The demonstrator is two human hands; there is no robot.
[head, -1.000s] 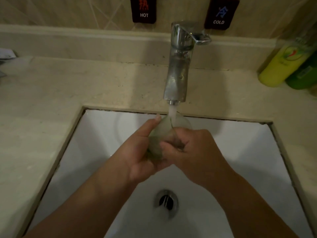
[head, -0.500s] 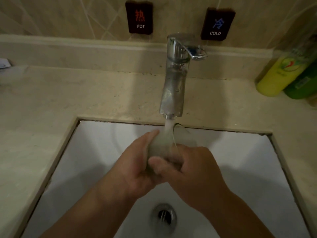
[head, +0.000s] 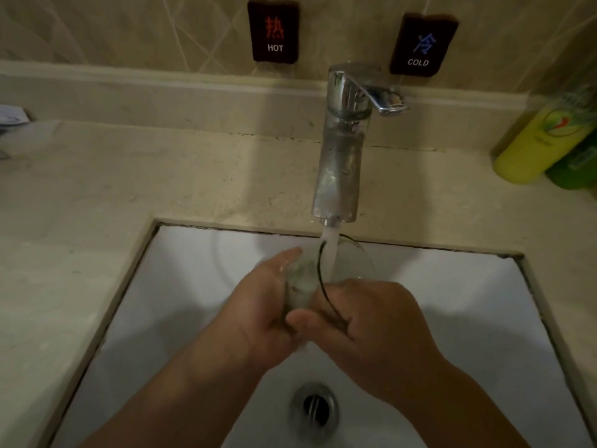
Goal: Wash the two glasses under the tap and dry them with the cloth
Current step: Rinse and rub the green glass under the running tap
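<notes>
A clear glass [head: 350,263] is held tilted over the white sink [head: 181,286], its mouth under the running stream from the chrome tap [head: 342,156]. My left hand [head: 261,305] grips the glass from the left, thumb up along its side. My right hand [head: 365,321] holds it from the right and below, fingers curled round its lower part. Water pours into the glass and over my fingers. Only one glass shows; no cloth is in view.
The drain [head: 315,405] lies below my wrists. A beige stone counter [head: 97,189] surrounds the sink. A yellow bottle [head: 536,147] and a green bottle [head: 578,163] stand at the back right. HOT [head: 274,30] and COLD [head: 420,43] signs hang on the wall.
My view has tilted so everything sits lower in frame. The glass has turned a little in my hands, its rim now more exposed to the right of the stream.
</notes>
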